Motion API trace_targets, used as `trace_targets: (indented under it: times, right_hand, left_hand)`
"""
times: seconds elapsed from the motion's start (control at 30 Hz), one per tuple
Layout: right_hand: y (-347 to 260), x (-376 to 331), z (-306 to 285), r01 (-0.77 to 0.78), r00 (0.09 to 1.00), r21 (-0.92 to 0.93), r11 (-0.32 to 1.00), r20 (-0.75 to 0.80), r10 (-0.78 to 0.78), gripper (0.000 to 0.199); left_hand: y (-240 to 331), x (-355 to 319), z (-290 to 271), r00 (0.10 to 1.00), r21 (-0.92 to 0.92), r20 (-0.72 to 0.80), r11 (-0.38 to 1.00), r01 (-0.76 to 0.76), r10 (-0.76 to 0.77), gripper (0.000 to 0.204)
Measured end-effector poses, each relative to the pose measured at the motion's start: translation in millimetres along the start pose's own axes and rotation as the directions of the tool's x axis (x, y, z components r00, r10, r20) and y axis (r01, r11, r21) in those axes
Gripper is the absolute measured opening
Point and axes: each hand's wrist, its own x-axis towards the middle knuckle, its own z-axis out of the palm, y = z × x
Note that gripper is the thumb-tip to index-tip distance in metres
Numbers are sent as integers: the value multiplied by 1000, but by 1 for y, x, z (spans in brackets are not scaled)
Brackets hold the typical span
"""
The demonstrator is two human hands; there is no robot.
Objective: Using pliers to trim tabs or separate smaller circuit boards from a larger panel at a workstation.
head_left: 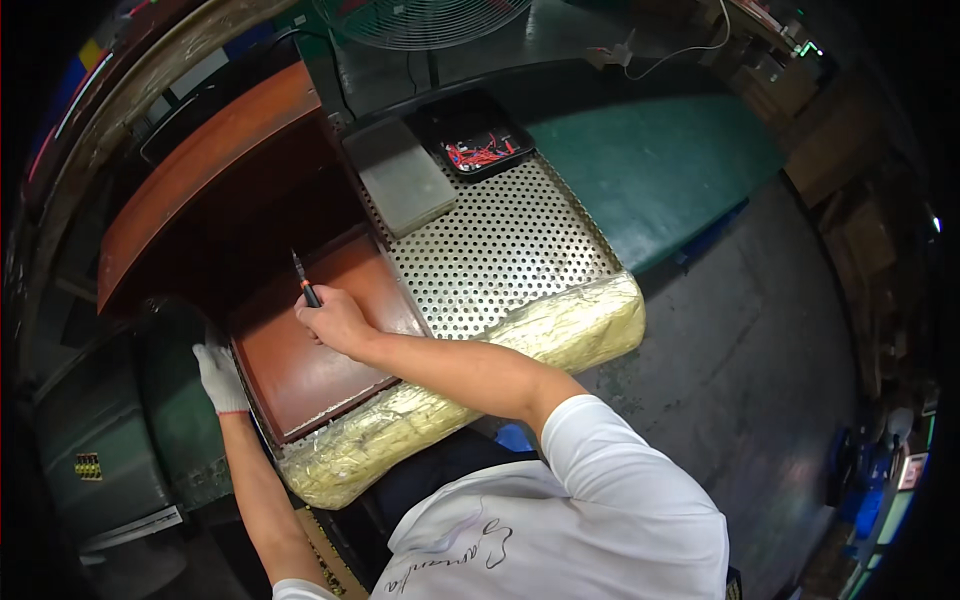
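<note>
My bare right hand (pixel 337 322) is closed round a small pliers-like tool (pixel 306 286) with a black-and-orange grip and a pointed metal tip. It is above a reddish-brown board or tray (pixel 330 370), and the tip points away from me. In a white glove with a red cuff, my left hand (pixel 220 380) is beside the board's left edge. Its fingers are too indistinct to tell whether they grip that edge. An orange-brown curved hood (pixel 210 150) rises over the far part of the board, where its inside is dark.
Right of the board lies a perforated metal plate (pixel 490 250), carrying a grey flat box (pixel 400 175) and a black tray (pixel 480 105) of red wired parts. Yellow wrapped padding (pixel 560 325) lines the near edge. A green table (pixel 650 140) extends right; a fan (pixel 420 20) stands beyond.
</note>
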Motion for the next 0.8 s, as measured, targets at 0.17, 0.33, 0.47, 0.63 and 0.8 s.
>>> trace_targets:
  times: [0.17,0.33,0.47,0.63,0.8]
  right_hand:
    - [2,1,-4,-46,999,20,999,-4,46,7]
    - [5,3,-5,19,1000,-28,999,4,-19,7]
    - [-2,0,-12,55,998,-44,998,-27,-56,8]
    - [-15,-6,-21,95,995,28,995,-43,-93,6]
    - [-40,-9,-47,151,987,-134,979,-26,-156,6]
  left_hand:
    - [3,-76,54,996,127,-82,992,-10,21,75]
    - [10,-153,124,958,812,-275,553,184,86,60]
    - [1,-199,134,942,946,227,-288,-152,248,50]
    - [5,-224,171,898,923,369,-209,-324,238,37]
    - [2,-232,171,814,873,484,-251,-419,321,30]
